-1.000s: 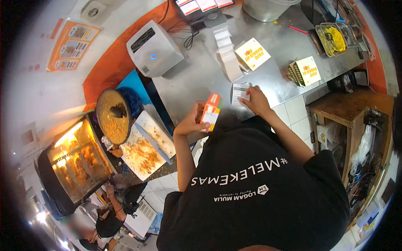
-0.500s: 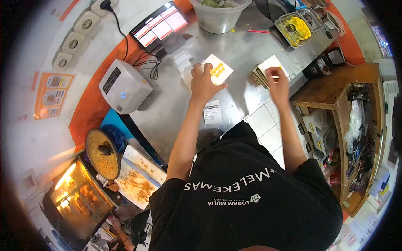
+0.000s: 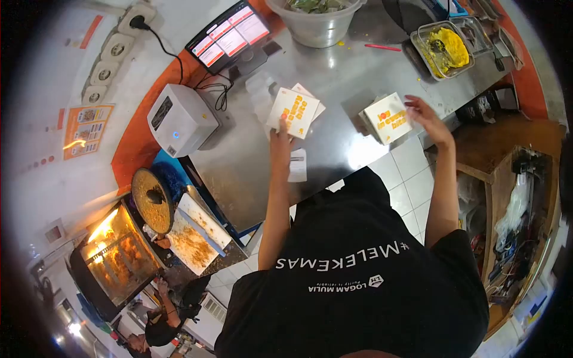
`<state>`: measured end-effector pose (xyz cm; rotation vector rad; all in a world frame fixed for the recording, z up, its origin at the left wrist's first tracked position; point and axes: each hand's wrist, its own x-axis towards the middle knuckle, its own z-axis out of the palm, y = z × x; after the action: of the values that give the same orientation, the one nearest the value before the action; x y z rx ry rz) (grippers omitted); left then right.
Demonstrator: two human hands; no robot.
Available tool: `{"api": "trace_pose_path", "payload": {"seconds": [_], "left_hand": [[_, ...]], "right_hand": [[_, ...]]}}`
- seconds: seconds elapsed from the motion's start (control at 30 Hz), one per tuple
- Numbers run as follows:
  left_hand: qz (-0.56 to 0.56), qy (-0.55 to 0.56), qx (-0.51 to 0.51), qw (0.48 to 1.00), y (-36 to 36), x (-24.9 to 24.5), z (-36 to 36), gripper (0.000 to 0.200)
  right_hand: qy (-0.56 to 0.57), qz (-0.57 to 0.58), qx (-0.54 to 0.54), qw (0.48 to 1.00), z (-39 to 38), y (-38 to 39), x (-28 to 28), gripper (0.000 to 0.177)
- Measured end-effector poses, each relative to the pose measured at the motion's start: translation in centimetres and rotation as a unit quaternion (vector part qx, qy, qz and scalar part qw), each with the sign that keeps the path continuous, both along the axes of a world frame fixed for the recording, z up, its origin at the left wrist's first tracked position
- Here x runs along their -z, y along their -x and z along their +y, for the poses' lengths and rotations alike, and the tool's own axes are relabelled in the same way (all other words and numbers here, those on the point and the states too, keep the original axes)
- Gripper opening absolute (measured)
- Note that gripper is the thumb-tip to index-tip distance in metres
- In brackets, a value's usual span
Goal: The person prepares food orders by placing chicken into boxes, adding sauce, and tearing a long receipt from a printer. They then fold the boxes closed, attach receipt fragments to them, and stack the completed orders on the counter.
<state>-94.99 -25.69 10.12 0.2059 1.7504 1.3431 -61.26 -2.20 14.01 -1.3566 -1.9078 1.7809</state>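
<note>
My left hand [image 3: 280, 146] grips the lower edge of a white square box [image 3: 295, 111] with orange print, its thumb on top. Another white square piece [image 3: 320, 108] shows partly from beneath it on the steel counter. My right hand [image 3: 425, 115] is just right of a stack of similar printed boxes [image 3: 387, 119], its fingers apart and holding nothing. White paper slips [image 3: 298, 166] lie below the left box.
A steel counter [image 3: 334, 140] bears a screen [image 3: 230, 34], a white printer [image 3: 179, 123], a plastic tub [image 3: 316, 25] and a tray of yellow food [image 3: 447, 49]. Lower left are a lit oven [image 3: 122, 253] and another person [image 3: 164, 319]. A wooden shelf [image 3: 477, 143] stands right.
My right hand has moved right off the stack and its fingers have opened. A printed box now lies over the white piece at my left hand, which grips it lower. The view has shifted slightly.
</note>
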Motion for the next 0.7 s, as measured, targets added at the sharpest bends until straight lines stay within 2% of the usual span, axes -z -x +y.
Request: {"api": "trace_pose_path", "payload": {"seconds": [0.03,0.13,0.23,0.3,0.33,0.37,0.43,0.47,0.5,0.53,0.57,0.63,0.7], "left_hand": [[-0.015,0.019,-0.005,1.000,0.4,-0.1,0.9,0.073],[-0.002,-0.024,-0.014,1.000,0.1,1.0,2.6,0.065],[-0.010,-0.018,-0.076,0.997,-0.3,1.5,2.8,0.061],[0.024,-0.020,-0.014,0.999,0.0,1.4,3.3,0.061],[-0.011,0.025,-0.012,1.000,-0.6,0.1,3.6,0.063],[-0.008,0.024,-0.017,1.000,-0.7,-0.1,3.8,0.063],[-0.008,0.080,0.087,0.993,-0.9,0.0,4.4,0.066],[-0.006,0.077,0.085,0.993,-1.1,0.1,4.7,0.066],[-0.008,0.065,0.130,0.989,-1.4,0.3,5.0,0.069],[-0.011,0.053,0.176,0.983,-1.6,0.2,5.3,0.073],[-0.010,0.052,0.177,0.983,-1.8,0.1,5.4,0.073],[0.006,0.093,0.266,0.959,-2.3,-0.3,5.6,0.079],[0.032,0.084,0.283,0.955,-3.3,-0.5,6.0,0.082]], "right_hand": [[0.029,0.003,-0.066,0.997,0.7,0.0,0.5,0.076],[0.089,-0.032,-0.115,0.989,0.6,1.4,1.0,0.102],[0.142,0.000,-0.123,0.982,1.0,1.5,2.8,0.101],[0.130,-0.016,-0.116,0.985,0.8,1.7,2.7,0.099],[0.162,-0.014,-0.085,0.983,0.5,1.7,2.2,0.098],[0.191,-0.013,-0.053,0.980,0.2,1.6,1.6,0.097],[0.175,-0.032,-0.005,0.984,-0.9,1.9,0.6,0.080],[0.191,0.002,0.009,0.981,-1.3,1.8,1.1,0.073],[0.208,0.036,0.023,0.977,-1.9,1.8,1.9,0.066],[0.167,0.049,0.063,0.983,-2.9,1.9,2.2,0.059],[0.166,0.050,0.063,0.983,-3.6,2.0,2.9,0.059],[0.149,0.071,0.154,0.974,-4.6,2.2,4.2,0.058],[0.145,0.073,0.165,0.973,-4.4,2.4,4.7,0.058]]}}
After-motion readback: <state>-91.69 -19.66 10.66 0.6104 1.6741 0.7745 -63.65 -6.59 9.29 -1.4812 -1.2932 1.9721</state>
